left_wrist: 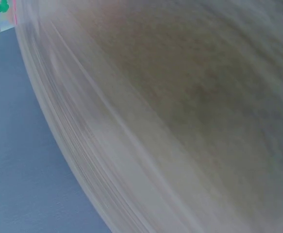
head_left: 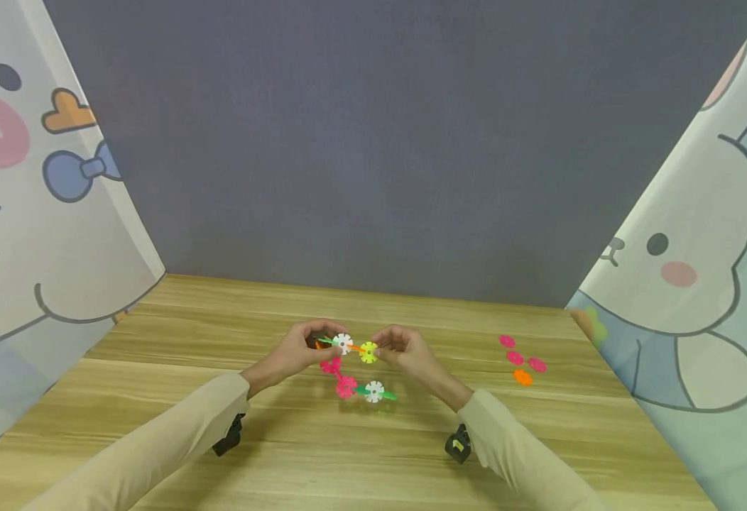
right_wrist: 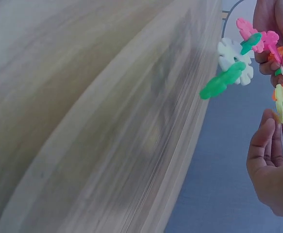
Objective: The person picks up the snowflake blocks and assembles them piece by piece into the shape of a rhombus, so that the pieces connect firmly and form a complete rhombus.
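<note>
A linked chain of toothed plastic snowflake discs hangs between both hands above the table. My left hand (head_left: 300, 349) pinches its upper left part, by a white disc (head_left: 342, 344) and a green one. With thumb and fingertips, my right hand (head_left: 410, 350) grips the yellow disc (head_left: 368, 352), joined to the white one through an orange disc seen edge-on. Lower down, pink discs (head_left: 346, 387) lead to a green disc and another white disc (head_left: 374, 392), ending in a green disc (right_wrist: 223, 81). The left wrist view holds mostly blurred tabletop, so the left fingers' grip is hidden there.
On the table (head_left: 348, 461) to the right lie several loose pink discs (head_left: 515, 358) and one orange disc (head_left: 522, 377). A grey panel (head_left: 361, 156) stands behind the table, with cartoon-printed sheets (head_left: 680, 284) along both sides.
</note>
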{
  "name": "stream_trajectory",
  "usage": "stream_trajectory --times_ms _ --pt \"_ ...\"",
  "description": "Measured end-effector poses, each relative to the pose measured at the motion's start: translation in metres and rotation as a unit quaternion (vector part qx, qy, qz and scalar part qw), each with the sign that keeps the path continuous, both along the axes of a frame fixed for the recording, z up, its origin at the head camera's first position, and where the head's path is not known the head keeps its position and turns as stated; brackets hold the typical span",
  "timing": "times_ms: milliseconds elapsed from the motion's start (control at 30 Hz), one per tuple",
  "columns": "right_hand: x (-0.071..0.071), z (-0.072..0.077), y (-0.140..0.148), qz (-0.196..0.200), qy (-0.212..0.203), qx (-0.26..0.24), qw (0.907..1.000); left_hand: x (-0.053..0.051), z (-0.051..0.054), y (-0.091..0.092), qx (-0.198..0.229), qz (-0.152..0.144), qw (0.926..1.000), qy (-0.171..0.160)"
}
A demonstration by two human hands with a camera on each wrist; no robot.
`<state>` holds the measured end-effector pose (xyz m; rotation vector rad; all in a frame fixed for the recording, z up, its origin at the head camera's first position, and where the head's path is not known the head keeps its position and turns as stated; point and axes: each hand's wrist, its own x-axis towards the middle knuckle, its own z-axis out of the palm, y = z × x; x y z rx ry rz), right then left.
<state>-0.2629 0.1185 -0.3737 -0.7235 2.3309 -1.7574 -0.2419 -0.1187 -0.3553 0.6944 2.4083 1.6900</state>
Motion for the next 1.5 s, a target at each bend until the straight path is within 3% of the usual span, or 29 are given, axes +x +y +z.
stream_trajectory --times_ms 200,367,633,800,1033,1267,1500 --pt "-0.002 -0.003 0.018 0.000 0.022 0.023 0.9995 0.001 0.000 -0.002 0.009 0.006 0.9999 0.002" --pt "-0.006 -0.008 0.044 -0.029 0.055 0.051 0.9968 -0.001 -0.004 -0.004 0.006 0.010 0.9999 0.010" --pt "-0.008 -0.014 0.090 -0.085 0.084 0.109 0.9868 -0.018 -0.028 -0.012 0.024 0.002 0.9997 0.000" --pt "-0.010 -0.019 0.120 -0.123 0.100 0.147 0.9763 -0.021 -0.031 -0.014 0.025 -0.005 0.9997 0.006" --pt "-0.009 -0.019 0.159 -0.137 0.123 0.200 0.9623 -0.019 -0.028 -0.011 0.022 -0.001 0.9997 0.010" --pt "-0.002 -0.019 0.192 -0.136 0.132 0.234 0.9535 -0.003 -0.007 -0.007 0.015 0.000 0.9997 0.017" --pt "0.001 -0.018 0.218 -0.117 0.135 0.265 0.9476 -0.001 -0.005 -0.007 0.012 0.003 0.9997 0.019"
